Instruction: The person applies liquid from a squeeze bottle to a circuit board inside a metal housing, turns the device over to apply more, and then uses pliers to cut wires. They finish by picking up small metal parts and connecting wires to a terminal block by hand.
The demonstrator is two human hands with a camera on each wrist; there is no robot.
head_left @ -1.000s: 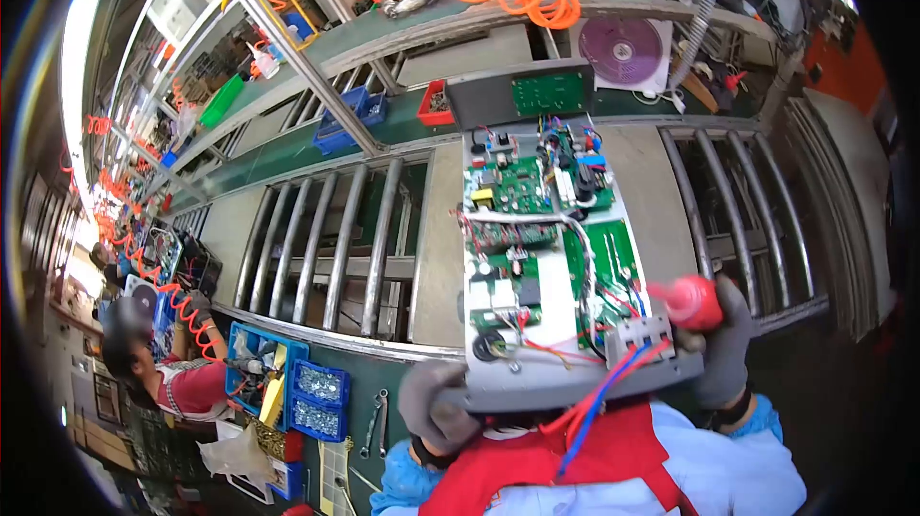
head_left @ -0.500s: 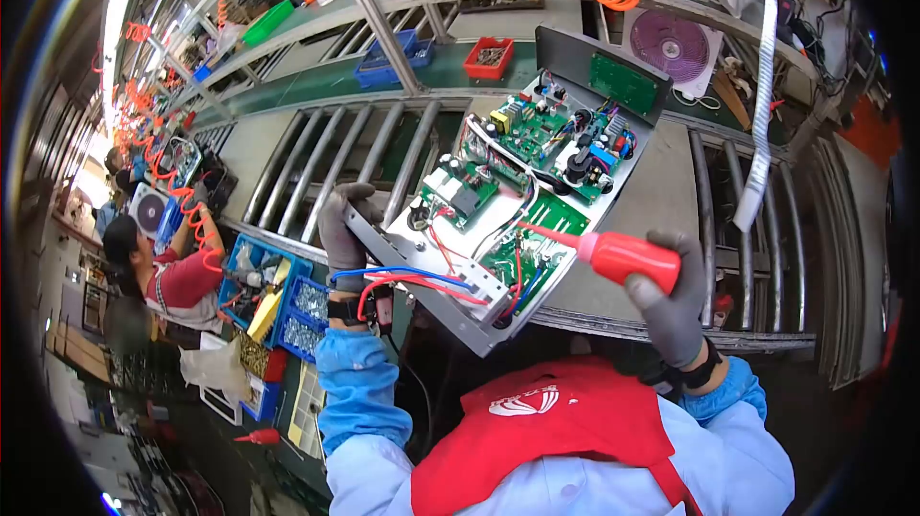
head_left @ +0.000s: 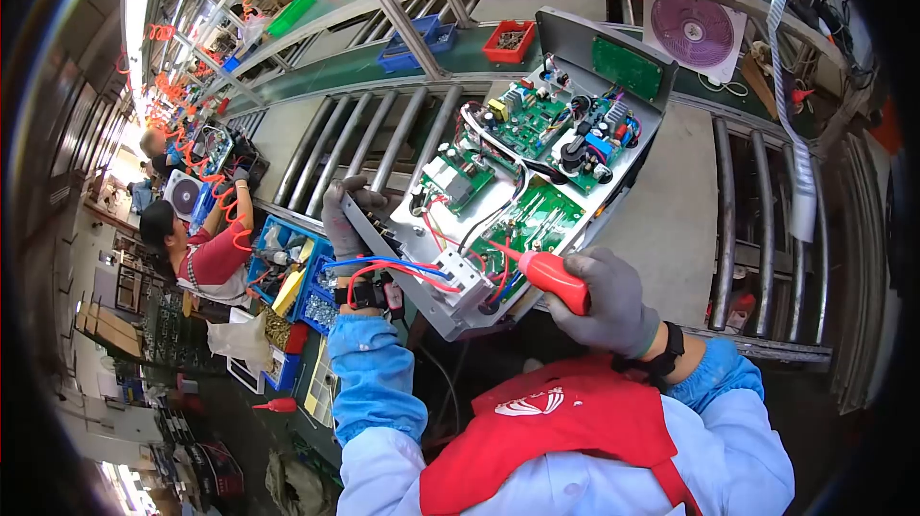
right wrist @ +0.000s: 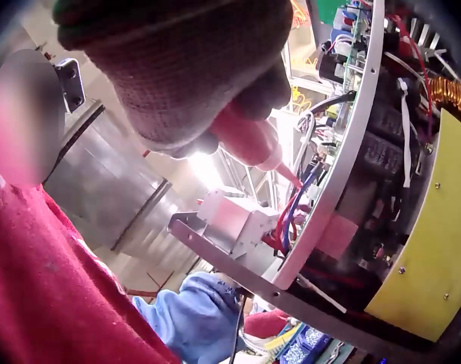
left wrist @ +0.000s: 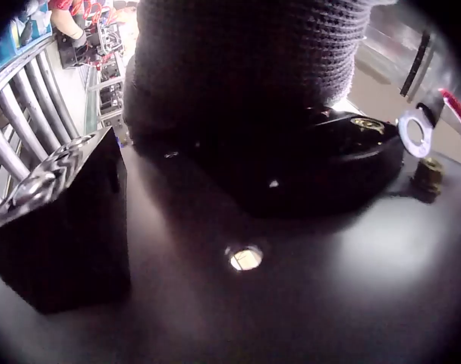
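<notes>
An electronics chassis (head_left: 412,276) with green circuit boards (head_left: 537,219) lies tilted near the person's front, its hinged lid panel raised at the far end. The left hand (head_left: 347,214), gloved, grips the chassis's left end plate. In the right hand (head_left: 609,310) is a red squeeze bottle (head_left: 554,278), its thin nozzle pointing at the boards beside the grey terminal block (head_left: 460,276). Red and blue wires (head_left: 393,267) loop out over the end plate. The right wrist view shows the bottle (right wrist: 249,140) under the gloved fingers, its tip near red and blue wires (right wrist: 302,197).
Rollers (head_left: 757,229) run on both sides of the chassis. Blue bins of small parts (head_left: 316,296) stand at the left, a red bin (head_left: 509,41) behind. A purple fan (head_left: 692,27) stands at the back right. Another person (head_left: 206,257) works at the far left.
The chassis has turned at an angle and the left hand has moved up to its left end. The right hand has brought the bottle's nozzle over the boards by the terminal block.
</notes>
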